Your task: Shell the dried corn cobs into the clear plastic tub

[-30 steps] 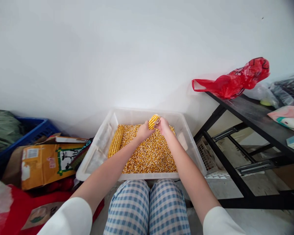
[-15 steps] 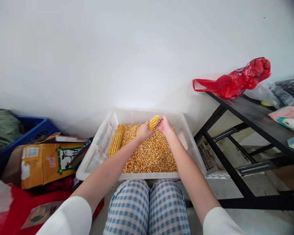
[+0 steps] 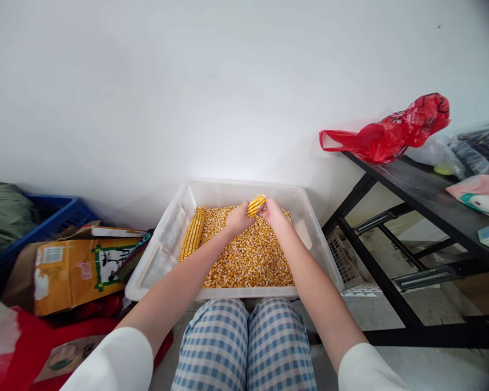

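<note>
An ear of corn [image 3: 256, 206] is held above the loose kernels [image 3: 248, 260] in a clear plastic tub [image 3: 244, 294]. My left hand [image 3: 238, 218] is closed around its lower end. At the other end, the fingers of my right hand [image 3: 272, 210] are bent against the ear's right side; their tips are partly hidden. Along the tub's left wall leans a second, whole ear of corn [image 3: 193, 234], resting on the kernels.
To the right stands a black-framed table [image 3: 432, 190] with a red plastic bag [image 3: 391, 136] on its corner. A cardboard box [image 3: 73, 271], a blue crate [image 3: 61, 214] and a red bag [image 3: 28, 347] crowd the left. Behind the tub rises a white wall [image 3: 228, 98].
The held ear has shifted and turned slightly, and my right hand has dropped a little with its fingers closer against the ear. My left hand keeps its hold.
</note>
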A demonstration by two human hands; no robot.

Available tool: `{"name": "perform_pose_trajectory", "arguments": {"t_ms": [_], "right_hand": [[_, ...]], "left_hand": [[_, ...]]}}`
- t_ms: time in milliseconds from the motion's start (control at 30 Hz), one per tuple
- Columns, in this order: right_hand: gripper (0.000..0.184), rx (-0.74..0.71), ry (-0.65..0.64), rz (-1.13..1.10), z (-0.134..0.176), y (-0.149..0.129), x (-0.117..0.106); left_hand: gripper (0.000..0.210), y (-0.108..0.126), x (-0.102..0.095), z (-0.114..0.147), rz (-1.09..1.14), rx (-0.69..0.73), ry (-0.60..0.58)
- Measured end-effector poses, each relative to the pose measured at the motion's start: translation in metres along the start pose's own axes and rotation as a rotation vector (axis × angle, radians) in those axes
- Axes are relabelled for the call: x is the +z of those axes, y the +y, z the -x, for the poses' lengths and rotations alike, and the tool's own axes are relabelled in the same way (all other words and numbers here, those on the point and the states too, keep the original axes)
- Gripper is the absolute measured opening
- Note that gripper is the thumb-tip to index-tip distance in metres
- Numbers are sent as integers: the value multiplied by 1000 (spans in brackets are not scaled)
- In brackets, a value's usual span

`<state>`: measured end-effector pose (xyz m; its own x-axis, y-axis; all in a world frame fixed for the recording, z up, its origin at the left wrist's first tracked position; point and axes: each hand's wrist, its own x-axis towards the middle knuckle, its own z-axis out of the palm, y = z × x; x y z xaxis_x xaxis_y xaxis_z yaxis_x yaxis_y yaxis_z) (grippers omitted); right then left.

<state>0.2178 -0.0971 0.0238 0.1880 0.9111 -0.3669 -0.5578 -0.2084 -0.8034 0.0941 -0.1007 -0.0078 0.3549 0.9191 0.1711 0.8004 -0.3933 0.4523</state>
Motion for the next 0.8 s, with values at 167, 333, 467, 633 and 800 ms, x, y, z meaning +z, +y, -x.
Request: {"name": "perform_pose_trajectory", "arguments": {"t_ms": [167,333,467,633,800], "right_hand": [[8,20,2,-37,-2,-5,-7],[18,41,-33,-31,-3,-8,-10],[15,35,-47,-30,-7,-7,-12],[15,87,-54,-36,-8,-10,-13],[18,109,-25,-9,-5,-12,-12]], "left_hand": [[31,-1,4,-3,122,-15,1],[31,-3,7,-5,164,4,13],[31,-3,5,-4,99,6,7],[32,-3,1,-1,-18,10,-28],[33,-6,-1,1,-109,58,-27]]}}
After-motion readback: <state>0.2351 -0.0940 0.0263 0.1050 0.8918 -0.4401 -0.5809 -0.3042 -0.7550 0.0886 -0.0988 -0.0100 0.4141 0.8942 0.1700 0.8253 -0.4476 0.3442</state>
